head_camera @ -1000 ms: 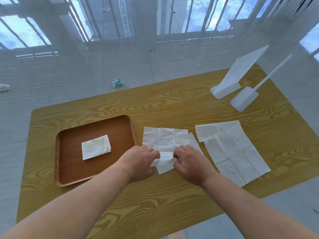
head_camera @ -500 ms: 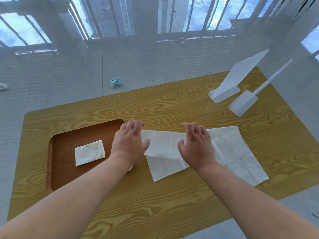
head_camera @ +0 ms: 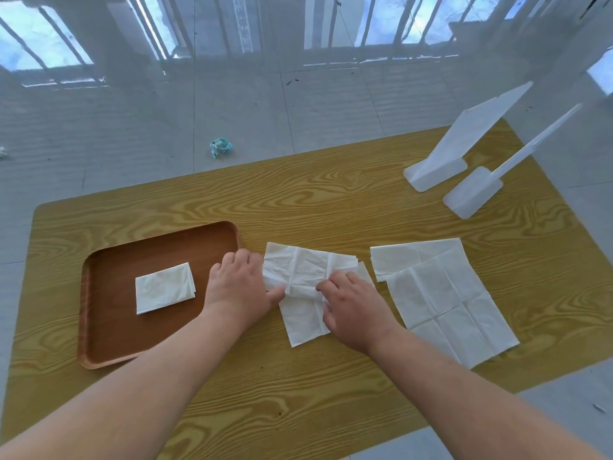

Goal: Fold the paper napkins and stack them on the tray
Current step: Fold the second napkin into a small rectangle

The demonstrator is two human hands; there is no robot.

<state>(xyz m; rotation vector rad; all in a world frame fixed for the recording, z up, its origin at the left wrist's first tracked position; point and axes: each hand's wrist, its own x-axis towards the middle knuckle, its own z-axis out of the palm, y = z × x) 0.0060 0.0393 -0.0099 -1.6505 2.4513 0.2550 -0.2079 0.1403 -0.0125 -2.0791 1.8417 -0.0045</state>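
A half-folded napkin [head_camera: 298,277] is pinched by the left hand [head_camera: 240,287] and right hand [head_camera: 356,310] — both grips clenched on it. Flat napkins [head_camera: 441,300] are spread just right; one folded napkin [head_camera: 165,287] is held by the tray [head_camera: 109,340] — two white stands [head_camera: 454,161] are set far back on the worktop [head_camera: 298,200].

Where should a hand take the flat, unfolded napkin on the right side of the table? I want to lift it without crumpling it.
Probably the near right corner of the unfolded napkin, coming from the table edge on the right. It lies flat, so only edges give a pinch; that corner sits free near the edge, while its far left part overlaps another sheet.
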